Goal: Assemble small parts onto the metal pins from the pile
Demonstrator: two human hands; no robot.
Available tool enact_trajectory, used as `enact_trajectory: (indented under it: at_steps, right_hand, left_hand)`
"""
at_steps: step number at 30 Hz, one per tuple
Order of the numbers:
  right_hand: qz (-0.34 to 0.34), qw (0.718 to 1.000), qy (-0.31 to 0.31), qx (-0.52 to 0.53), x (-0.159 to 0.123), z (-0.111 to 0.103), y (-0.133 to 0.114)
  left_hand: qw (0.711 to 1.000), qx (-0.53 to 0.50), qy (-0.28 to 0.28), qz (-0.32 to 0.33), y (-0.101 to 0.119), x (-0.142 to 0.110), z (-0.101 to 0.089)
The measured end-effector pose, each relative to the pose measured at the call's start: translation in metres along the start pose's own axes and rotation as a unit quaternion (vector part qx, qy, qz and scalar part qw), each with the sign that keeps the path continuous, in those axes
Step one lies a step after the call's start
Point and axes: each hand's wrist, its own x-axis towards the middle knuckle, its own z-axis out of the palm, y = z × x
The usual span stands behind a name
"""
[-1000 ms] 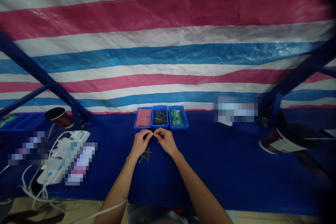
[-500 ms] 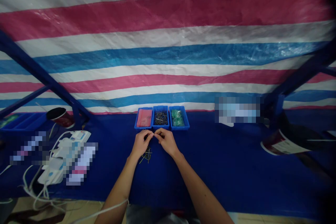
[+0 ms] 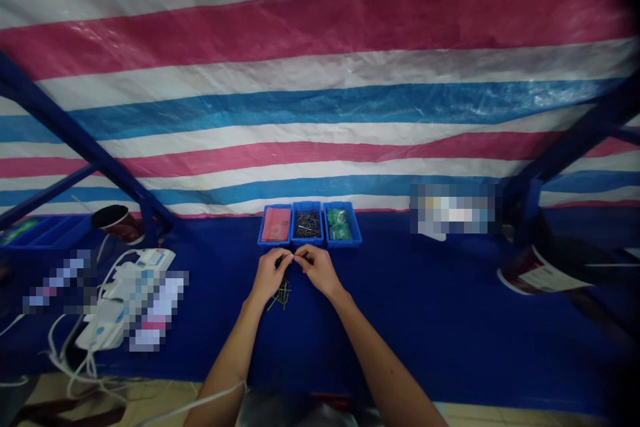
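Note:
My left hand (image 3: 271,272) and my right hand (image 3: 317,267) meet fingertip to fingertip, both pinched closed just in front of the blue bins. Whatever lies between the fingertips is too small to make out. Partly covered by my left hand, a small pile of screws (image 3: 283,293) lies on the blue table. Behind the hands stand three small blue bins in a row. The left one holds red plastic bags (image 3: 275,224), the middle one many dark screws (image 3: 307,225), and the right one green packets (image 3: 340,225).
At left a white power strip (image 3: 113,310) with tangled cables lies on the blue table (image 3: 425,333). A dark red cup (image 3: 119,223) and a divided blue tray (image 3: 47,232) stand behind it. Another dark red container (image 3: 537,272) tilts at right. A striped tarp (image 3: 320,107) hangs behind.
The view has shifted very slightly. Both hands keep the same pinched pose at the same place, and the pile of screws looks unchanged.

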Motion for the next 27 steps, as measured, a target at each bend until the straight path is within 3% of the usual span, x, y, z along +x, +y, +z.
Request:
enact_trajectory:
  at_steps: [20, 27]
  right_hand:
    - [-0.037, 0.996, -0.003, -0.084, -0.0054, -0.0019, -0.0058]
    - [-0.045, 0.998, 0.01, -0.049, -0.0071, 0.0008, -0.0072]
  left_hand:
    - [1.0, -0.009, -0.002, 0.013, 0.004, -0.0029, -0.0021]
    - [1.0, -0.011, 0.017, 0.002, 0.0004, -0.0045, -0.0016]
